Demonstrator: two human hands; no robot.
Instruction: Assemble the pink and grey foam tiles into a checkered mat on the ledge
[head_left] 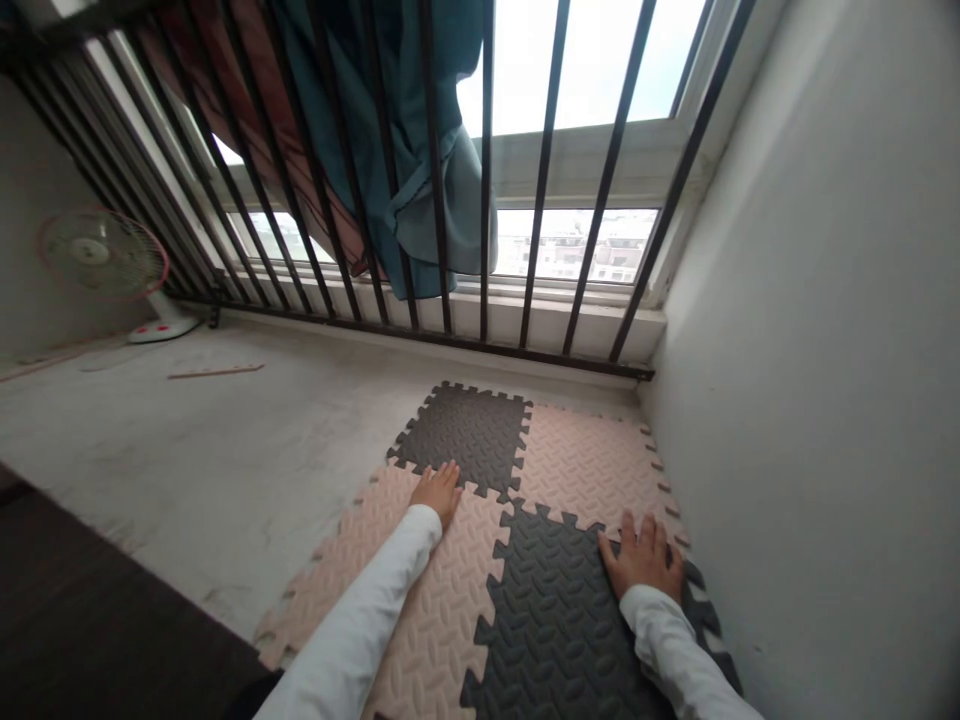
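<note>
Interlocking foam floor tiles with jagged edges lie in a checker pattern on the floor. My left hand (pixel 437 493) rests flat on the near pink foam tile (pixel 442 600), its fingertips at the seam with the far dark grey foam tile (pixel 469 430). On the right, my right hand (pixel 645 557) presses flat, fingers spread, at the top edge of the near dark grey foam tile (pixel 562 610). Its fingertips reach the border of the far pink foam tile (pixel 589 455). Neither hand holds anything. White sleeves cover both forearms.
Dark metal railing (pixel 484 200) runs along the window, with teal and pink curtains (pixel 375 130) behind it. A white wall (pixel 825 350) rises close on the right. At the far left stands a fan (pixel 101 255); a thin pink strip (pixel 216 371) lies on the pale floor (pixel 285 430).
</note>
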